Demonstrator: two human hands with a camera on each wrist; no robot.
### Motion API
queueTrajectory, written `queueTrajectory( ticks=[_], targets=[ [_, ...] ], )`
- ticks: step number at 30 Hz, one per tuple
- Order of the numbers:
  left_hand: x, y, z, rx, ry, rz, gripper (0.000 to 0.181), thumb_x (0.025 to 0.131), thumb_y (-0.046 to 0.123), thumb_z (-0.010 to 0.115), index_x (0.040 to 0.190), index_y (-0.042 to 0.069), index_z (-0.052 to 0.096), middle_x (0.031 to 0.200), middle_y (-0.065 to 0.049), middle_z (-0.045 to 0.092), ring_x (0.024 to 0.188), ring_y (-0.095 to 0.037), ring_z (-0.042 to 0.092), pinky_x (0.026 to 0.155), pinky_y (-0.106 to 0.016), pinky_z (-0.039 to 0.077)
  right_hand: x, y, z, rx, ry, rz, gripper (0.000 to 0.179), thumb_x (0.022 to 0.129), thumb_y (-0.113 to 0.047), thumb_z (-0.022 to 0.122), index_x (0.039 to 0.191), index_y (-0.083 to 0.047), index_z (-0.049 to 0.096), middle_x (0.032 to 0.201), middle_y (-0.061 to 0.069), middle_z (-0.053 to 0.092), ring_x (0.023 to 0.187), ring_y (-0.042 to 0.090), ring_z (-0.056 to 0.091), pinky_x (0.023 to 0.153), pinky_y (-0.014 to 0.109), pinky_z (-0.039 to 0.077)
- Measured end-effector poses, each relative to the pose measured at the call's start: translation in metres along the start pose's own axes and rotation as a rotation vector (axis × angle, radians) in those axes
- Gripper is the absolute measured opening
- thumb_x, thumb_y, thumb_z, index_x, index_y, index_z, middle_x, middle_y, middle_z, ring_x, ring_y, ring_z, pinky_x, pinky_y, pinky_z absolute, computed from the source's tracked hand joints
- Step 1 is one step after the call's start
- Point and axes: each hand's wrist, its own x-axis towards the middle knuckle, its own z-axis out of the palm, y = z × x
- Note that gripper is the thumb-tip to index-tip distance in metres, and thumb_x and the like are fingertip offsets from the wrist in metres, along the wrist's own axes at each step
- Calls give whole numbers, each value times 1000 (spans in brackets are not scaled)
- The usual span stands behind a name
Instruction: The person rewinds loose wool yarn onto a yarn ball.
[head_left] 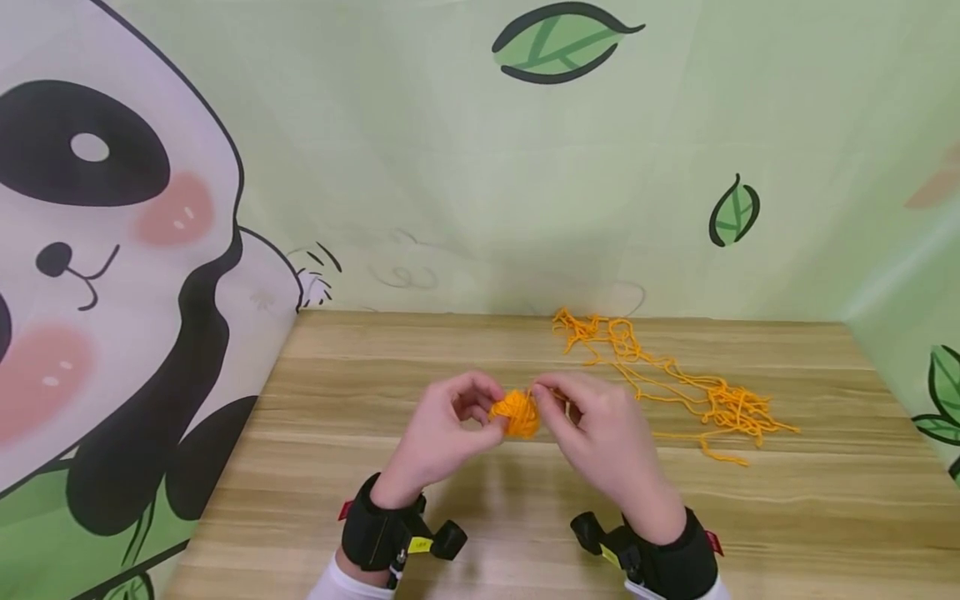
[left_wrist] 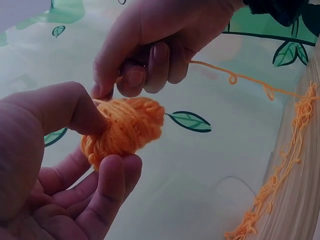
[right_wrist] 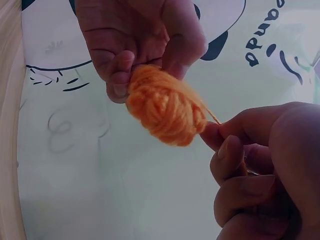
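A small ball of orange yarn [head_left: 516, 414] is pinched between the thumb and fingers of my left hand [head_left: 450, 425], above the wooden table. On its right side my right hand [head_left: 600, 421] pinches the yarn strand [right_wrist: 212, 115] that comes off the ball, thumb against forefinger. In the left wrist view the strand [left_wrist: 210, 66] runs on from behind the right hand's curled fingers toward loose yarn. The right wrist view shows the wound layers of the ball [right_wrist: 165, 107] close to the right fingertips.
Loose, tangled orange yarn [head_left: 738, 408] lies on the table [head_left: 337, 375] to the right, stretching to the back edge. Behind the table stands a pale green backdrop [head_left: 450, 167] with a panda and leaves drawn on it. Each wrist wears a black camera strap [head_left: 378, 525].
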Motion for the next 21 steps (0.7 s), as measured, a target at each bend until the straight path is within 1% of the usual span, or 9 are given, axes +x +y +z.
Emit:
queueTrajectory(
  ticks=[3, 6, 11, 13, 16, 19, 21],
  targets=[
    [-2, 5, -1, -58, -41, 2, 22, 79, -3, 70, 98, 7, 65, 91, -9, 67, 75, -24, 61, 69, -25, 57, 0, 2, 0, -6, -22, 33, 12, 97, -21, 65, 100, -14, 75, 78, -10, 66, 51, 3, 42, 43, 23, 41],
    [-4, 10, -2, -110, -68, -5, 22, 79, -3, 70, 99, 4, 65, 92, -12, 67, 76, -26, 62, 70, -24, 57, -1, 3, 0, -4, -42, 63, 15, 98, -24, 63, 101, -16, 75, 78, -11, 67, 51, 4, 42, 43, 24, 41],
    [-4, 14, -1, -131, -79, -18, 21, 80, -4, 69, 99, 2, 64, 93, -12, 66, 77, -25, 62, 70, -24, 57, 0, 4, 0, 17, -51, 68, 16, 99, -25, 62, 101, -16, 75, 79, -11, 67, 51, 4, 42, 43, 24, 41],
    [-4, 15, -1, -137, -87, -19, 21, 79, -4, 69, 99, 2, 64, 93, -12, 66, 76, -25, 62, 69, -23, 57, 0, 4, 1, 20, -67, 65, 16, 99, -26, 62, 101, -17, 75, 77, -12, 66, 50, 5, 42, 43, 24, 40],
    [-5, 17, 0, -168, -97, -25, 21, 79, -5, 68, 100, 0, 64, 93, -13, 66, 76, -25, 62, 69, -23, 57, 0, 5, 3, 4, -125, 75, 15, 99, -25, 62, 103, -18, 75, 76, -11, 65, 48, 6, 40, 42, 25, 37],
    [-6, 18, 0, -230, -94, -46, 21, 81, -5, 68, 101, -3, 62, 93, -15, 65, 74, -25, 62, 69, -24, 58, 0, 6, 6, -17, -208, 118, 16, 98, -18, 62, 108, -17, 75, 83, -7, 70, 52, 6, 44, 47, 25, 43],
    [-6, 18, -1, -288, -74, -72, 21, 82, -6, 67, 102, -5, 61, 92, -15, 65, 74, -25, 62, 69, -25, 59, -1, 7, 9, -34, -256, 146, 20, 95, -12, 62, 110, -15, 74, 83, -6, 70, 55, 7, 47, 52, 26, 45]
  ],
)
